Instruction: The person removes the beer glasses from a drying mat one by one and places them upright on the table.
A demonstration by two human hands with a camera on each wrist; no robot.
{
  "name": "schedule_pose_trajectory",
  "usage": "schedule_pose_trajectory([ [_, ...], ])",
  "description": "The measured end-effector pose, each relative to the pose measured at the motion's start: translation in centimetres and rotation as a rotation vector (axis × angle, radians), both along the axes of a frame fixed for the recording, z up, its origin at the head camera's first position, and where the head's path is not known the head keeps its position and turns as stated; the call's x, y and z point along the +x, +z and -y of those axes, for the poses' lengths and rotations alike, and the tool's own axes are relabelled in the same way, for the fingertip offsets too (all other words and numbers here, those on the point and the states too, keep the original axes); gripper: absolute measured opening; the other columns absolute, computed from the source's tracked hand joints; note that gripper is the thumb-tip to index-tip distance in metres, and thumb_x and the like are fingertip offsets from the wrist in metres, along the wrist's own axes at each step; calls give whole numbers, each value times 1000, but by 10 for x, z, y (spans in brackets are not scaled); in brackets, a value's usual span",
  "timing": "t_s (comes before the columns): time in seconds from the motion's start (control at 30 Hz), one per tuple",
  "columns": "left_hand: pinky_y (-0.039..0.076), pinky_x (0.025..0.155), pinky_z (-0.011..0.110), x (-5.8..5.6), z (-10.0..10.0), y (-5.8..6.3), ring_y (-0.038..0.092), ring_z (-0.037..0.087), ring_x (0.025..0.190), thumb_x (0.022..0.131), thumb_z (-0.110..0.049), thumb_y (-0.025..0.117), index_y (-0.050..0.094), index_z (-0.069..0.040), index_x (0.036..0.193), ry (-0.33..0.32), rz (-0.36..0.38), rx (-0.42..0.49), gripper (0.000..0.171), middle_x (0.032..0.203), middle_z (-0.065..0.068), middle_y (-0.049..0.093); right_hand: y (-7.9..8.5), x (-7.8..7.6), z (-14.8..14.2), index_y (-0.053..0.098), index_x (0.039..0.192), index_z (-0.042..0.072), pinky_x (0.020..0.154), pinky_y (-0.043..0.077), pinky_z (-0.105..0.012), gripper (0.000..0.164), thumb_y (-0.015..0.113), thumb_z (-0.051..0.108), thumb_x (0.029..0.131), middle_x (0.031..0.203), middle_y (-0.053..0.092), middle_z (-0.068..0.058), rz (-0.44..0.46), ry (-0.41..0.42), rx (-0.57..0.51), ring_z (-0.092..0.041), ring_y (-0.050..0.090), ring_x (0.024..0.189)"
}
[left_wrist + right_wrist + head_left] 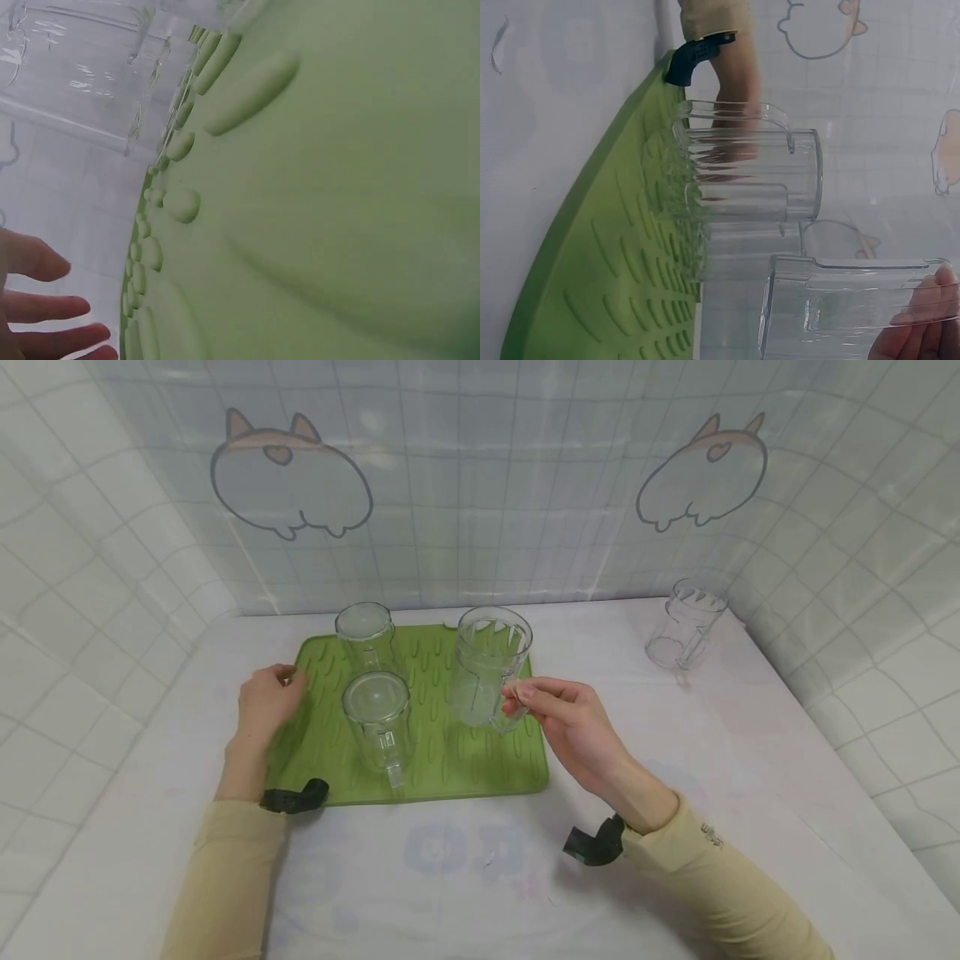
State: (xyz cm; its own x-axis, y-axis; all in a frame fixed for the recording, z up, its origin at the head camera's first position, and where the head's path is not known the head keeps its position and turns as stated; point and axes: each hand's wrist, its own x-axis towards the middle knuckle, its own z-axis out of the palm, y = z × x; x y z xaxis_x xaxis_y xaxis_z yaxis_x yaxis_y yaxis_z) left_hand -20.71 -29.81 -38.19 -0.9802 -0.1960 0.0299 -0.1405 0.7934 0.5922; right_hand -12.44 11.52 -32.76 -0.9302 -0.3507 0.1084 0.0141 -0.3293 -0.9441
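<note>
On the table [465, 902], a green mat [442, 772] lies toward the far left corner. Two clear mugs [378, 727] stand on its left half; a third mug [480, 668] is held above its right side. A fourth mug [693, 618] stands near the table's far right corner. The right hand [573, 722] pinches the third mug's handle; the left hand [270, 697], fingers apart, holding nothing, is beside the mat's left edge.

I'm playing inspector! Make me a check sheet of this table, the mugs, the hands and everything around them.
Surface: white tabletop with a green mat on it.
Mugs: clear front mug and back mug on the mat; held mug above it; far-right mug off it.
Clutter: nothing seen.
Left hand: by the mat's left edge, holds nothing.
Right hand: pinches the held mug.
Cables: nothing seen.
Surroundings: gridded walls, cartoon drawings.
</note>
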Motion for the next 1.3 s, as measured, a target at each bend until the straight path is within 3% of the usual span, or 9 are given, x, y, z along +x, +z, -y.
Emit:
schedule_pose_trajectory([
  [0.4,48,97,59,-3,10,-11,54,51,119,103,-30,45,44,15,141,8,20,3,59,135,38,51,-3,-1,1,76,96,13,104,42,-34,24,54,5,100,95,73,0,8,-7,16,-17,63,90],
  [0.6,46,98,62,-2,16,-16,54,53,117,101,-30,49,46,14,139,8,13,-32,58,131,39,53,-5,-2,2,76,97,12,104,42,-35,20,56,6,99,94,72,1,4,-4,32,-18,63,91],
  [1.07,42,103,61,-4,20,-21,53,50,123,100,-29,50,48,8,141,57,35,20,55,137,35,52,-7,-5,1,75,97,11,106,40,-38,19,57,8,99,94,72,1,-18,-7,58,-19,62,91],
  [1.3,43,103,60,-4,19,-25,55,49,122,100,-27,50,49,7,141,73,17,33,53,137,33,53,-12,-8,0,73,104,2,113,31,-41,17,59,10,99,89,71,1,-19,-14,97,-18,62,93],
])
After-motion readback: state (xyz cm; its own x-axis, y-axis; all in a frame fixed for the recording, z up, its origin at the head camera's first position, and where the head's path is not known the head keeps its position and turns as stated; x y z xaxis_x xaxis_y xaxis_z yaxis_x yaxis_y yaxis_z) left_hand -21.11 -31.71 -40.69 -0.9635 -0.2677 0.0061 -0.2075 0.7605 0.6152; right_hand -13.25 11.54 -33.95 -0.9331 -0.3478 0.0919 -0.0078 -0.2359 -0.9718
